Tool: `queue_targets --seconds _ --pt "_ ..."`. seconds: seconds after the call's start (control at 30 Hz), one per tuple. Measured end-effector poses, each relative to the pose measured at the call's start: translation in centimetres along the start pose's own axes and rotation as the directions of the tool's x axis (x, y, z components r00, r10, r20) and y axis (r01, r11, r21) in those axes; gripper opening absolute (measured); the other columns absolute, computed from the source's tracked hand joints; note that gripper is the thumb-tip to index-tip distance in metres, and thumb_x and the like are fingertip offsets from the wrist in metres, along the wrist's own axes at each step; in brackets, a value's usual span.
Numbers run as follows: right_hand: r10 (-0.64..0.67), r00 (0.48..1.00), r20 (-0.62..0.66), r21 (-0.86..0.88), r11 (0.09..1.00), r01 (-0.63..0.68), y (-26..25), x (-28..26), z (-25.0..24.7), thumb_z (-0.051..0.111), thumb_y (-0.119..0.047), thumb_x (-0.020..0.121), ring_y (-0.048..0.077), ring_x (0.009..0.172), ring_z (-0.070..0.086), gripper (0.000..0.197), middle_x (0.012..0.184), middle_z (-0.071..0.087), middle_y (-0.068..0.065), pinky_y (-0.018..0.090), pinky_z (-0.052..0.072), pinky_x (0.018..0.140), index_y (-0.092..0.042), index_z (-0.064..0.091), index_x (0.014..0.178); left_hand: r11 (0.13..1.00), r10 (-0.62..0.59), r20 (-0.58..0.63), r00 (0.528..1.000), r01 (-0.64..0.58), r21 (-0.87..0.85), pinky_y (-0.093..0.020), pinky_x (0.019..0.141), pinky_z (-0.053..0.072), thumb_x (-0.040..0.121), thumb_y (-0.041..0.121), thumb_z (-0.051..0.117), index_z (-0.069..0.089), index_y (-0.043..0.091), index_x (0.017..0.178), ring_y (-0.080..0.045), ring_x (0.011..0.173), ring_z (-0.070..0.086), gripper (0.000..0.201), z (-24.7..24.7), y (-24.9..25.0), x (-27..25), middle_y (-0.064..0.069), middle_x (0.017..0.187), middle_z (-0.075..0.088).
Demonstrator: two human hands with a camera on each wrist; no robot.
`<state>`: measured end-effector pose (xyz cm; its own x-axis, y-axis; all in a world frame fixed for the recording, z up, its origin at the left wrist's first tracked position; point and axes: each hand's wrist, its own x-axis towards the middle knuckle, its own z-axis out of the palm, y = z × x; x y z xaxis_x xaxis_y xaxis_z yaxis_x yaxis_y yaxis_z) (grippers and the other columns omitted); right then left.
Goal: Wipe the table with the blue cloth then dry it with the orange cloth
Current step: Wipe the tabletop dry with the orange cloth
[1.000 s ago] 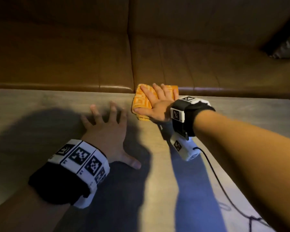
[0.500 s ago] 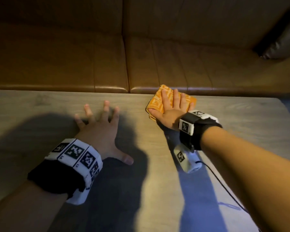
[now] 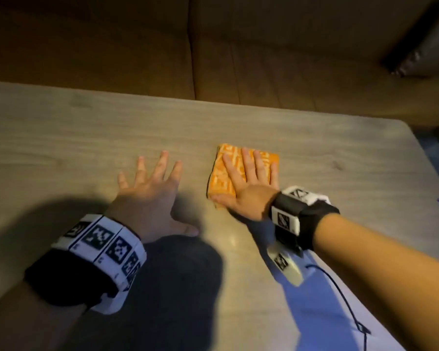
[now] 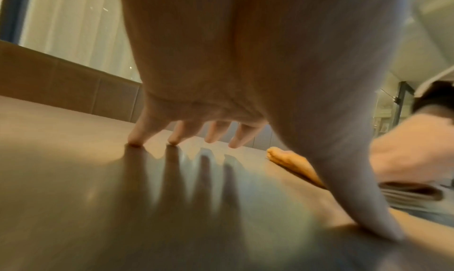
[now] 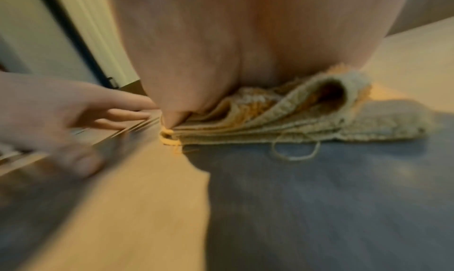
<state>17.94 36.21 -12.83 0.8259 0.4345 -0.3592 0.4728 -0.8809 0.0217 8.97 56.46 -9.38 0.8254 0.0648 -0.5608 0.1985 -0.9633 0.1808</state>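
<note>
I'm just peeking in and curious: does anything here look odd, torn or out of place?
One small thing: a loose thread hangs in a loop from the near edge of the folded orange cloth, so that edge looks frayed. The right hand presses it flat on the table. Nothing looks spilled.
</note>
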Motion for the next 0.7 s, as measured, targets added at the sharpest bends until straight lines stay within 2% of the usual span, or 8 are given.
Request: queue_targets --seconds 0.1,0.2,0.3,0.4,0.47,0.53,0.6,0.7 --pt "-0.081 0.997 0.005 -0.052 0.995 0.081 1.1 -3.3 1.1 0.007 -0.093 0.059 0.026 0.145 -0.017 0.095 0.158 -0.021 -0.002 0.055 -0.007 0.113 -0.050 -0.029 0.136 1.000 -0.005 0.001 1.000 0.005 -0.019 -0.066 0.119 0.006 0.055 0.095 0.055 -0.017 0.027 0.157 -0.039 0.150 -0.018 0.142 1.8 -0.1 -2.4 0.000 0.162 -0.030" --pt "0.057 0.998 -0.008 0.053 0.997 -0.057 0.9 -0.9 0.3 0.024 -0.085 0.074 0.026 0.146 -0.013 0.089 0.159 -0.016 -0.001 0.057 -0.005 0.114 -0.047 -0.014 0.144 0.999 0.002 0.037 0.999 0.000 -0.036 -0.065 0.119 0.004 0.057 0.092 0.059 -0.022 0.029 0.155 -0.038 0.149 -0.024 0.141 2.7 0.6 -4.7 0.002 0.160 -0.035" --pt "0.151 0.988 -0.035 0.084 0.986 -0.147 -1.1 -1.7 0.6 0.014 -0.089 0.070 0.030 0.145 -0.015 0.092 0.159 -0.017 0.002 0.060 -0.008 0.112 -0.044 -0.013 0.146 0.999 0.010 0.028 1.000 -0.009 -0.037 -0.065 0.120 0.001 0.060 0.089 0.062 -0.026 0.031 0.153 -0.037 0.148 -0.026 0.141 4.0 1.3 -7.1 0.004 0.158 -0.038" --pt "-0.062 0.998 -0.016 0.002 0.998 0.062 -2.0 -8.9 3.3 -0.010 -0.092 0.053 0.027 0.145 -0.018 0.101 0.158 -0.020 -0.001 0.057 -0.008 0.113 -0.046 -0.021 0.142 0.999 0.007 0.063 0.998 -0.005 -0.032 -0.065 0.119 -0.001 0.060 0.089 0.062 -0.029 0.032 0.151 -0.036 0.147 -0.029 0.141 6.3 1.7 -9.7 0.004 0.157 -0.041" --pt "-0.113 0.993 -0.041 -0.029 0.993 0.112 -1.1 -11.3 4.3 -0.014 -0.091 0.053 0.026 0.146 -0.013 0.100 0.159 -0.015 -0.001 0.057 -0.003 0.114 -0.047 -0.020 0.142 1.000 0.009 0.088 0.996 -0.008 -0.010 -0.065 0.119 -0.003 0.059 0.091 0.059 -0.027 0.032 0.153 -0.036 0.145 -0.033 0.141 7.8 1.7 -11.2 0.003 0.156 -0.041" --pt "-0.066 0.995 -0.076 0.007 0.998 0.066 -0.5 -9.8 3.8 -0.002 -0.092 0.061 0.027 0.147 -0.008 0.097 0.160 -0.010 0.000 0.057 -0.002 0.114 -0.046 -0.012 0.145 1.000 0.008 0.114 0.993 -0.008 0.001 -0.065 0.119 -0.003 0.057 0.094 0.057 -0.026 0.031 0.154 -0.036 0.144 -0.034 0.142 8.8 1.9 -12.9 0.003 0.156 -0.042" --pt "0.062 0.997 -0.047 0.076 0.995 -0.058 -1.0 -7.9 3.0 0.014 -0.090 0.069 0.031 0.146 -0.010 0.096 0.159 -0.013 0.003 0.060 -0.004 0.113 -0.041 -0.009 0.148 1.000 0.000 0.144 0.990 0.000 0.002 -0.066 0.118 -0.002 0.052 0.095 0.058 -0.027 0.033 0.153 -0.037 0.144 -0.035 0.146 9.8 2.3 -14.8 0.003 0.154 -0.044" --pt "0.108 0.993 -0.056 0.080 0.991 -0.103 -2.9 -9.1 3.6 -0.006 -0.095 0.051 0.033 0.145 -0.012 0.113 0.159 -0.015 0.007 0.062 -0.008 0.111 -0.038 -0.010 0.148 1.000 0.002 0.222 0.975 -0.006 0.017 -0.070 0.115 -0.007 0.045 0.092 0.067 -0.033 0.035 0.148 -0.041 0.140 -0.040 0.155 12.1 2.9 -17.7 0.004 0.149 -0.051"
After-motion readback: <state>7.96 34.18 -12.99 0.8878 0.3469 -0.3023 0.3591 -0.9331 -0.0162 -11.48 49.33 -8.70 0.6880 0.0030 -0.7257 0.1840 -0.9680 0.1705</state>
